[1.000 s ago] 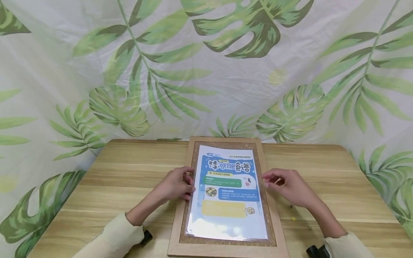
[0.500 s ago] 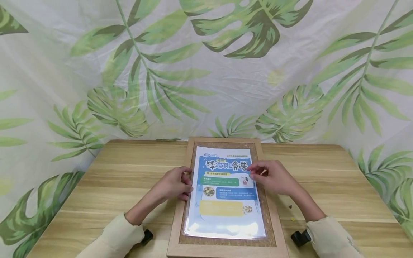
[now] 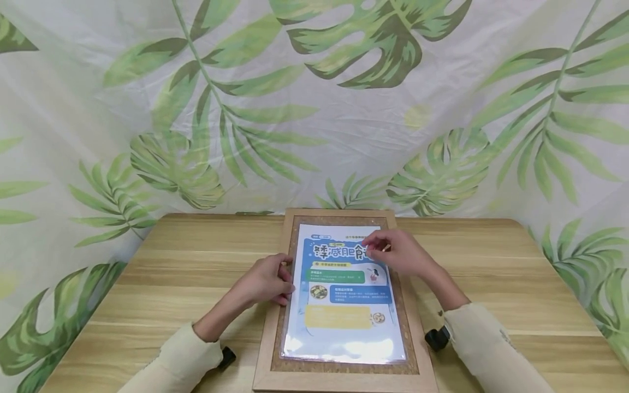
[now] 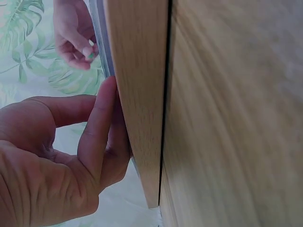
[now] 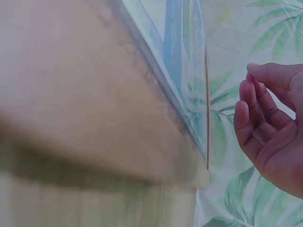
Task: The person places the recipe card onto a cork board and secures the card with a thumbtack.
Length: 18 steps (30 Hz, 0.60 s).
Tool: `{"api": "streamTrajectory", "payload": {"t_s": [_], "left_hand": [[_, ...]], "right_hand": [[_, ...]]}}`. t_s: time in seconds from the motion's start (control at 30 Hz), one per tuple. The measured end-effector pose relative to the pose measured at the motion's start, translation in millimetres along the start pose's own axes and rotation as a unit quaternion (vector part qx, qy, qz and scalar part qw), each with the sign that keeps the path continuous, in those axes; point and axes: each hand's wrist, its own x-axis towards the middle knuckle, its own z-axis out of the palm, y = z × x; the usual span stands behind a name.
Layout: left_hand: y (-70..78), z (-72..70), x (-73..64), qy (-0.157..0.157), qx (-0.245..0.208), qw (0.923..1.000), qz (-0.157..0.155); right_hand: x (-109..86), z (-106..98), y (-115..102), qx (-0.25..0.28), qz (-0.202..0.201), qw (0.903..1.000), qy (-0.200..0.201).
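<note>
A laminated poster (image 3: 344, 344) with blue, green and yellow panels lies on a wood-framed cork board (image 3: 275, 376). My left hand (image 3: 265, 278) is at the poster's left edge, thumb and fingers bent and gripping there; in the left wrist view the fingertips meet the frame's side (image 4: 137, 94). My right hand (image 3: 398, 251) is over the poster's upper right part, covering some of the title. Its thumb and fingertips pinch a small green thumbtack (image 4: 91, 56), mostly hidden by the fingers. In the right wrist view the right hand (image 5: 274, 123) appears beyond the board's edge.
A wood-grain table (image 3: 206, 245) carries the board, whose far end is near a leaf-patterned cloth backdrop (image 3: 344, 136). A tiny dark bit (image 3: 440, 313) lies on the table by my right sleeve (image 3: 491, 344).
My right hand has moved from the board's right side, leftward and away from me, over the poster's upper right. The poster shifted slightly left, then stayed. The left hand keeps its place.
</note>
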Motion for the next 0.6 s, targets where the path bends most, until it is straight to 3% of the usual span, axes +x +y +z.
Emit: {"api": "streamTrajectory", "payload": {"t_s": [0.3, 0.6], "left_hand": [[0.6, 4.0, 1.3, 0.01, 0.016, 0.9998, -0.002], [1.1, 5.1, 0.8, 0.011, 0.021, 0.9997, -0.005]], "right_hand": [[33.4, 17.4, -2.4, -0.013, -0.05, 0.9984, -0.024], [55.7, 30.8, -9.1, -0.013, -0.026, 0.9992, -0.027]]}}
